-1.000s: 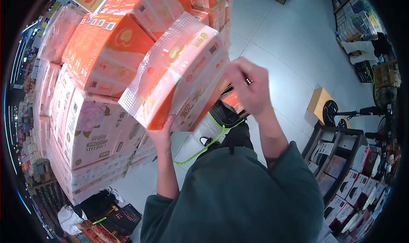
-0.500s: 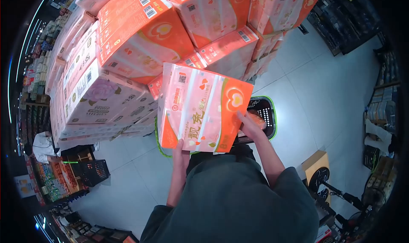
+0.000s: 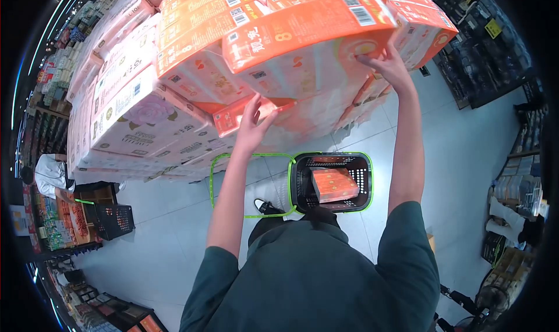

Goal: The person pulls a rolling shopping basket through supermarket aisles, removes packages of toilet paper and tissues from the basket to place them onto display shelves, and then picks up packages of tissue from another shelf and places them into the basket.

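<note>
A large orange-and-pink pack of tissues (image 3: 308, 38) lies on the front of the stack, its long printed side facing up. My right hand (image 3: 391, 70) is at the pack's right end, fingers apart and the thumb across its front face. Below the pack's left part, my left hand (image 3: 251, 125) is raised with fingers spread, in front of a smaller orange pack (image 3: 230, 119). Neither hand is wrapped round anything. A black basket with a green rim (image 3: 371, 183) stands on the floor below, with an orange patterned box (image 3: 335, 185) inside.
White floral packs (image 3: 145, 114) are piled to the left, beside more orange packs (image 3: 201, 70). A person in a white top (image 3: 52, 175) is at the far left near another black basket (image 3: 113, 221). Dark shelves (image 3: 466, 52) stand at the right across the floor.
The tissue pack has gone from in front of my body up onto the stack. Both arms have stretched forward and my hands have moved apart. The basket and its box are now uncovered.
</note>
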`<action>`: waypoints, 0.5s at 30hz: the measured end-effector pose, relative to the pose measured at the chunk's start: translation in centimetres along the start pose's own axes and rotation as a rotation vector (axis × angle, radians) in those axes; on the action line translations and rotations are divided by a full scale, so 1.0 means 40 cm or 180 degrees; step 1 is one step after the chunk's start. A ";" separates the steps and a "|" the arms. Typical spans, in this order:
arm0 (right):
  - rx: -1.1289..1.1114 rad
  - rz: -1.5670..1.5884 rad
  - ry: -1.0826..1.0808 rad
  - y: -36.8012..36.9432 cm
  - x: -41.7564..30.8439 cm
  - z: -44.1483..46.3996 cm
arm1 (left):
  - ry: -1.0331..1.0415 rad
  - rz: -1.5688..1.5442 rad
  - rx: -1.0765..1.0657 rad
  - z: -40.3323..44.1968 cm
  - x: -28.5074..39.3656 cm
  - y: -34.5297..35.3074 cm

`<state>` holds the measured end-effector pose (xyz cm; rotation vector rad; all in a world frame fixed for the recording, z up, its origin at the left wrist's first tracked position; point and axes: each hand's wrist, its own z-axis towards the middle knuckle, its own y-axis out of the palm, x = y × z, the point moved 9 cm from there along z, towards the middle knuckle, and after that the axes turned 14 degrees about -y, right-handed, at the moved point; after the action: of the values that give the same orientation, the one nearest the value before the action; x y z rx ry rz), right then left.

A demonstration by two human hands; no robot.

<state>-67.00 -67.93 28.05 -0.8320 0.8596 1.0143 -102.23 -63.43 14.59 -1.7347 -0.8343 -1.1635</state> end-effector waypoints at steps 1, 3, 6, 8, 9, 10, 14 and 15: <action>-0.0054 -0.0164 -0.0221 -0.010 0.036 0.015 | 0.0007 -0.0011 -0.0032 0.024 0.015 0.020; 0.0191 -0.0283 -0.0169 0.001 0.126 0.001 | 0.0172 -0.0558 -0.0258 0.052 0.069 0.088; 0.0581 -0.0140 -0.0187 -0.019 0.161 -0.010 | 0.0117 -0.0788 -0.0494 0.073 0.079 0.155; 0.0838 0.0372 -0.0366 -0.032 0.132 -0.016 | 0.0200 -0.0806 -0.0568 0.090 0.069 0.177; 0.0855 0.0365 -0.0342 -0.035 0.150 -0.013 | 0.0292 -0.0826 -0.0617 0.094 0.077 0.186; 0.1043 0.0069 -0.0442 -0.055 0.156 -0.009 | 0.0266 -0.0824 -0.0648 0.100 0.077 0.194; 0.1538 -0.1961 -0.0337 -0.106 0.145 -0.055 | 0.0162 -0.0638 -0.0595 0.113 0.059 0.207; 0.1536 -0.1955 -0.0269 -0.107 0.149 -0.072 | 0.0295 -0.0490 -0.0353 0.105 0.047 0.189</action>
<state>-61.89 -69.65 22.28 -0.5737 0.6713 0.2789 -93.52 -62.54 13.38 -1.7147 -0.8734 -1.4055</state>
